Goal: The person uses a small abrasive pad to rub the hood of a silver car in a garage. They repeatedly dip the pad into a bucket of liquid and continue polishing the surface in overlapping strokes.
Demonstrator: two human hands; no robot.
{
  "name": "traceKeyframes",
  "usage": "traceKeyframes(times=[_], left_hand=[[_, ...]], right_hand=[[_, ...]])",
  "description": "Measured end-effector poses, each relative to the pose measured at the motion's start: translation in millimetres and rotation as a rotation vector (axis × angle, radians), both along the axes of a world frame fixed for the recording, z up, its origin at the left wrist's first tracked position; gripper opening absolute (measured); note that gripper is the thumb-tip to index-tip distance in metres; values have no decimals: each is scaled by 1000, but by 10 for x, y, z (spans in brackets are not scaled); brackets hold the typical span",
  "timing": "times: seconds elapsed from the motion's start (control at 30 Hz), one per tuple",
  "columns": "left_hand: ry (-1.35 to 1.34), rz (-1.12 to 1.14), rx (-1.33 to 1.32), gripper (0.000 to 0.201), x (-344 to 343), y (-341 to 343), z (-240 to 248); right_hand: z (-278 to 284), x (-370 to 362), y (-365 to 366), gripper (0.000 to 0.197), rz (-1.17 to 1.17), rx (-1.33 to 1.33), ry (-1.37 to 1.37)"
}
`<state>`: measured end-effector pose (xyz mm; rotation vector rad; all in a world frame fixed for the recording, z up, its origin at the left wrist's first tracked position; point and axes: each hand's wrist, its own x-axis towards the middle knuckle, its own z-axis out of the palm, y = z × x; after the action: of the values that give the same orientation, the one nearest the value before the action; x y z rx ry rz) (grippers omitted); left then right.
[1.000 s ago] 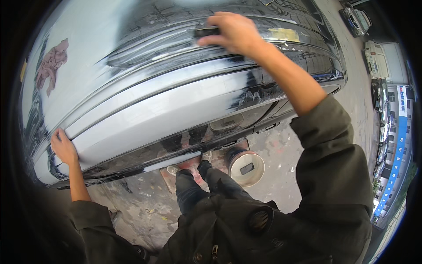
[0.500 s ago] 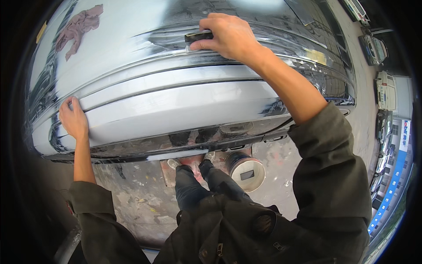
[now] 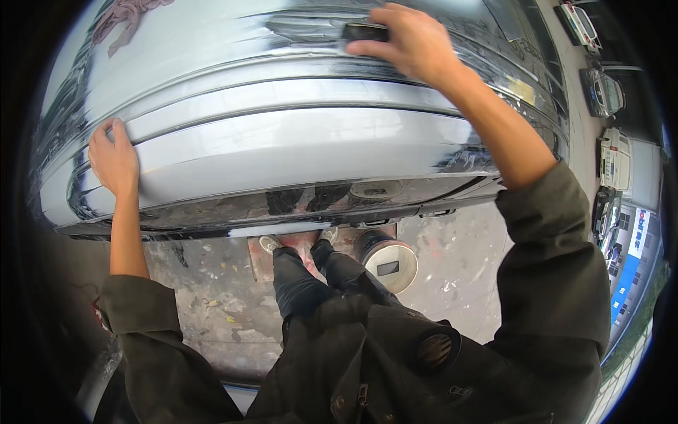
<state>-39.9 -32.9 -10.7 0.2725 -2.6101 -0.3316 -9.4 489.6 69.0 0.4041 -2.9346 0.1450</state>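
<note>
Under me is a car roof (image 3: 304,141), pale grey with dark streaks and a whitish wet film. My right hand (image 3: 418,44) grips a small black sanding block (image 3: 365,32), thumb on the near side and fingers over the far side. The block lies against the roof beyond the long side groove, where dark and whitish smears mix. At the left, my left hand (image 3: 114,157) rests on the roof's near edge with its fingers laid on the surface and nothing held. A crumpled mauve cloth (image 3: 126,21) lies on the far left of the roof, partly cut off.
On the floor by my feet stands a pail (image 3: 400,272) with a dark rectangular piece on its pale top. A reddish board (image 3: 263,263) lies beneath my shoes. A yellowish patch (image 3: 521,90) sits on the roof's right part. Parked vehicles (image 3: 616,161) line the far right.
My right hand and the sanding block have moved right along the roof. My left hand stays on the edge. The view has shifted, so the cloth now sits higher and partly out of frame.
</note>
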Motion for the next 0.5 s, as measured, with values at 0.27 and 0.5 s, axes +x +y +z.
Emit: traceKeyframes(times=[0.27, 0.5], left_hand=[[-20, 33, -27, 47, -107, 103, -50], [-40, 53, -29, 48, -20, 109, 5]], right_hand=[[-16, -140, -640, 50, 131, -172, 75], [236, 188, 381, 51, -76, -15, -153]])
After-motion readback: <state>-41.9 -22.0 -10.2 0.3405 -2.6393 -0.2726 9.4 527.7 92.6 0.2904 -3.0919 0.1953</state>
